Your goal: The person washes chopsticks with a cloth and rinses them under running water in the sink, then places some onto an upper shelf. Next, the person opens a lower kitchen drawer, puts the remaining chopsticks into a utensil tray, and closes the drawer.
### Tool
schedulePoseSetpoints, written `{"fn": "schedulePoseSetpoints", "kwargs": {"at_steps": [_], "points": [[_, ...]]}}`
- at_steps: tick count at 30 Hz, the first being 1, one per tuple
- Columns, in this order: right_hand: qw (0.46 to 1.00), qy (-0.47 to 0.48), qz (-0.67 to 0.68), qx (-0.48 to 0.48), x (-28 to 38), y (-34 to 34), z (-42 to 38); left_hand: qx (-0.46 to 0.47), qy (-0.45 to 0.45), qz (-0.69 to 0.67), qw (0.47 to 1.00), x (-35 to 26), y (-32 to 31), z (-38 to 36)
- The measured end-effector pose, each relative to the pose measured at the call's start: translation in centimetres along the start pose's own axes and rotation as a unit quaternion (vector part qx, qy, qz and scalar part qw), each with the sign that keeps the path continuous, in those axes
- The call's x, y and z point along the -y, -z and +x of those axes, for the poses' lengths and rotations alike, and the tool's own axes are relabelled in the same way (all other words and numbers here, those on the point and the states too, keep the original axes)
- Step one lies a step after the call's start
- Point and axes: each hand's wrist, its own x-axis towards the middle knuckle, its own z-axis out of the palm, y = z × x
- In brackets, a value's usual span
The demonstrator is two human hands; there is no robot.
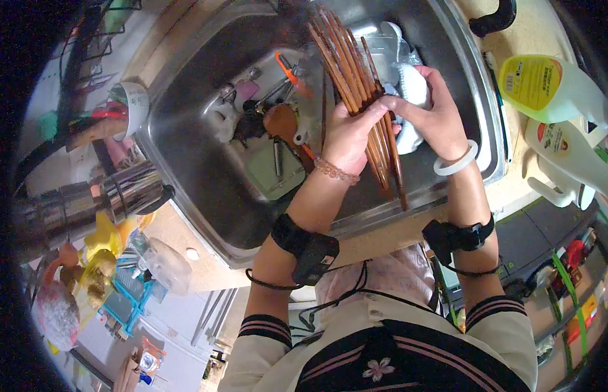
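Note:
A fanned bundle of brown wooden chopsticks [348, 62] is gripped in my left hand [346, 140], above the sink. My right hand [441, 121] curls round a white cloth [412, 88], and its thumb reaches the chopsticks beside my left thumb. One chopstick stands slightly apart on the right side of the bundle. Beneath my hands, a clear plastic container [376, 44] lies partly hidden in the sink.
The metal sink [193, 189] holds a green cutting board or tray [265, 173], a brown wooden spoon [281, 123], an orange-handled utensil [284, 65] and other utensils. Bottles [546, 81] stand at the right. A utensil cup [135, 108] sits at the left rim.

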Motion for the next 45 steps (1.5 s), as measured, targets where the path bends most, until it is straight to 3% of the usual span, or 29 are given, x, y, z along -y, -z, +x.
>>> {"fn": "schedulePoseSetpoints", "kwargs": {"at_steps": [2, 6, 8, 11, 13, 18, 21, 24, 27, 29, 30, 33, 35, 38, 41, 42, 45], "points": [[0.999, -0.003, 0.054, -0.002, -0.2, -0.1, -0.2, -0.031, 0.003, 0.016, 0.999, -0.1, 0.0, -0.1], [0.994, -0.04, -0.027, -0.102, -1.0, 0.3, -1.1, -0.009, -0.013, 0.06, 0.998, 0.5, 0.1, -0.6], [0.991, -0.021, -0.08, -0.106, -2.0, 1.1, -1.0, -0.023, -0.043, 0.105, 0.993, 0.8, -0.2, -0.5], [0.978, -0.109, 0.105, -0.143, -4.1, 3.7, -0.4, -0.064, -0.05, 0.105, 0.991, 0.1, 0.4, -0.2], [0.932, -0.139, 0.309, -0.125, -1.4, 3.2, -1.2, -0.069, -0.064, 0.112, 0.989, 0.3, 0.6, 0.1], [0.914, -0.106, 0.347, -0.18, -0.2, 3.8, -2.0, -0.109, -0.088, 0.065, 0.988, 0.9, 1.1, 0.3], [0.903, -0.115, 0.401, -0.098, -0.4, 3.6, -2.7, -0.083, -0.108, -0.016, 0.991, 1.5, 1.6, 0.5], [0.879, -0.122, 0.457, 0.059, -2.0, 1.2, -4.0, -0.101, -0.119, -0.083, 0.984, 1.9, 1.0, 0.9], [0.961, -0.087, 0.234, 0.12, -1.9, -0.7, -3.3, -0.127, -0.13, -0.079, 0.98, 2.0, 0.9, 0.9], [0.994, 0.008, 0.095, 0.047, -3.3, -2.1, -3.4, -0.146, -0.123, -0.078, 0.979, 1.8, 0.8, 0.8], [0.987, -0.06, 0.096, 0.112, -3.4, -1.9, -3.3, -0.12, -0.102, -0.1, 0.983, 1.6, 1.0, 0.8], [0.963, -0.127, 0.0, 0.237, -2.6, -1.5, -2.4, -0.06, -0.078, -0.058, 0.994, 1.5, 2.7, 1.3], [0.951, -0.158, 0.038, 0.265, -1.7, -1.4, -2.5, -0.045, -0.076, -0.08, 0.993, 1.1, 2.8, 1.3], [0.965, -0.055, -0.006, 0.257, -4.9, -0.7, -3.5, -0.067, -0.074, -0.123, 0.987, 0.2, 2.4, 0.9], [0.972, -0.058, -0.043, 0.224, -4.3, -0.9, -3.5, -0.052, -0.099, -0.154, 0.982, 0.5, 3.1, 1.7], [0.964, -0.102, -0.122, 0.212, -3.6, -1.3, -2.9, -0.046, -0.075, -0.157, 0.984, 0.7, 2.7, 1.5], [0.979, -0.036, -0.152, 0.132, -4.7, -3.2, -2.5, -0.063, -0.065, -0.035, 0.995, 1.0, 2.8, 0.8]]}}
